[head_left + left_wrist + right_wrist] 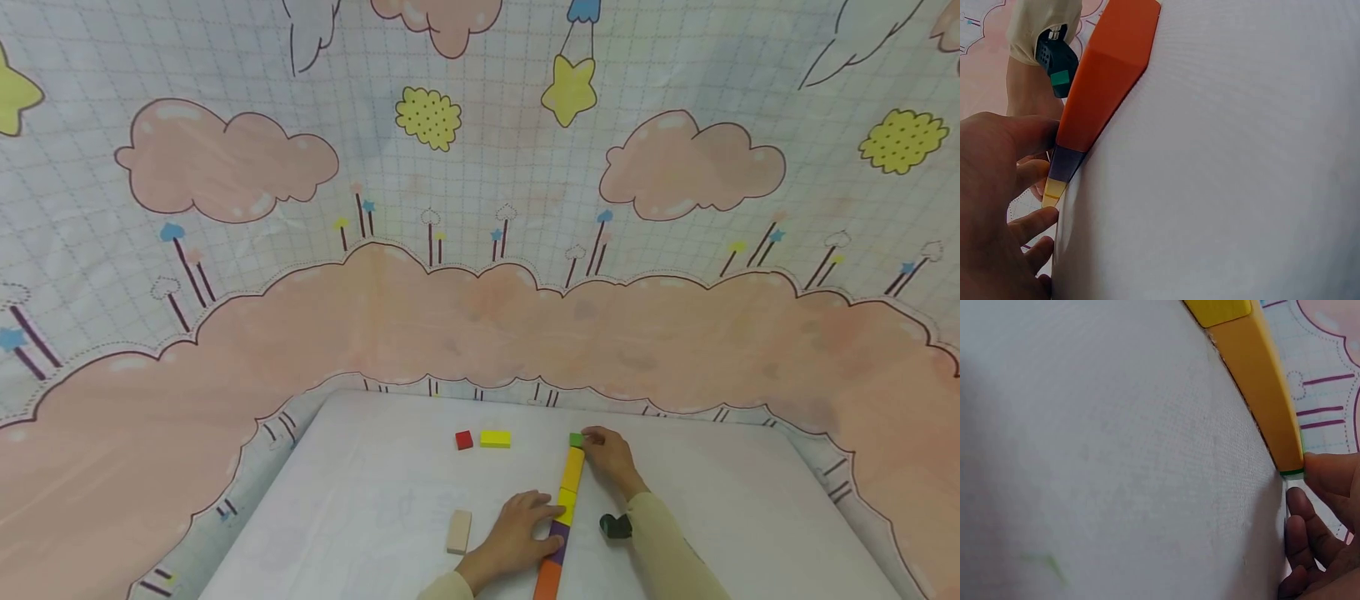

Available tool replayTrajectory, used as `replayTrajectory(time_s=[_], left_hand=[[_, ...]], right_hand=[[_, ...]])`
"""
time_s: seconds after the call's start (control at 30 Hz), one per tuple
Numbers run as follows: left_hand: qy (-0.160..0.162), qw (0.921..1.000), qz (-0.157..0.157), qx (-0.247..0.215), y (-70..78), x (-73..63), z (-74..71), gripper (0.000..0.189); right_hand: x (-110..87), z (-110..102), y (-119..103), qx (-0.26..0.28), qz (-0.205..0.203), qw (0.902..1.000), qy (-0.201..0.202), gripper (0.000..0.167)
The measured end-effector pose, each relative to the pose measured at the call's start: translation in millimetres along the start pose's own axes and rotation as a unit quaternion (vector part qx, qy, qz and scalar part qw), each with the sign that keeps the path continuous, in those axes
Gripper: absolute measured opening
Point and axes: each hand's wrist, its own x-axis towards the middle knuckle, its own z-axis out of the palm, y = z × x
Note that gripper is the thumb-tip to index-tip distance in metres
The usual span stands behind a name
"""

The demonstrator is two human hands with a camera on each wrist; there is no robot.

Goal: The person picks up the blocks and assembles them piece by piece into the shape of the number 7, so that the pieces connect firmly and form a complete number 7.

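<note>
A straight row of blocks runs up the table, with an orange block nearest, then a purple block, a yellow block, an amber block and a small green block at the far end. My left hand rests along the row's left side, its thumb at the purple block and a fingertip on the yellow one, the fingers spread. At the far end, my right hand pinches the green block between thumb and fingers. In the right wrist view, only a thin edge of the green block shows.
A red cube and a bright yellow block lie at the back, left of the row. Beside the left wrist is a plain wooden block. A dark green device is at the right wrist. A patterned cloth hangs behind the table.
</note>
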Motion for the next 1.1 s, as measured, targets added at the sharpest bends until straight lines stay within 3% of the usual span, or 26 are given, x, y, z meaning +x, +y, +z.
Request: replayTrajectory(time_s=[1.1], left_hand=[[0.006,1.0,-0.006,-0.003,2.5,-1.8,2.0,0.042]], right_hand=[[-2.3,5.7,1.8,0.006,0.004,0.9999,0.011,0.031]])
